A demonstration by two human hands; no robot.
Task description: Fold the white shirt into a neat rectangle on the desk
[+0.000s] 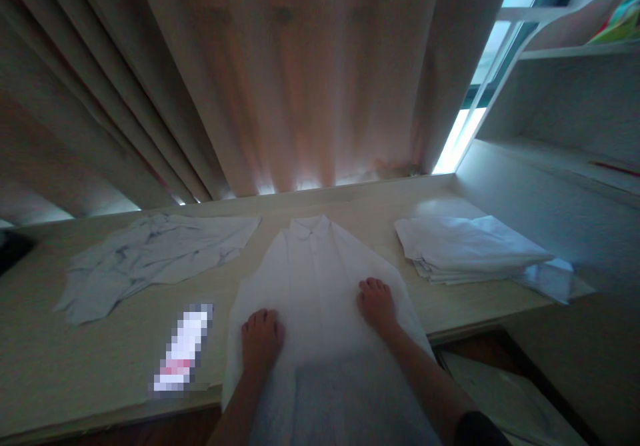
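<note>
A white collared shirt (313, 286) lies spread out front side up, its collar at the far end and its lower part hanging towards me over the table's near edge. My left hand (261, 339) rests palm down on the left side of the shirt, fingers slightly bent. Higher up on the right side lies my right hand (377, 305), also palm down, with its fingertips a little apart. Both hands touch the cloth and neither visibly grips it. The undersides of the fingers are hidden.
A crumpled light shirt (155, 253) lies at the left. On the right sits a stack of folded white clothes (470, 246) beside clear plastic (547, 279). A pixelated object (183, 349) is near the left front edge of the pale table (115, 373). Behind hang curtains (320, 86); shelves (565, 159) stand right.
</note>
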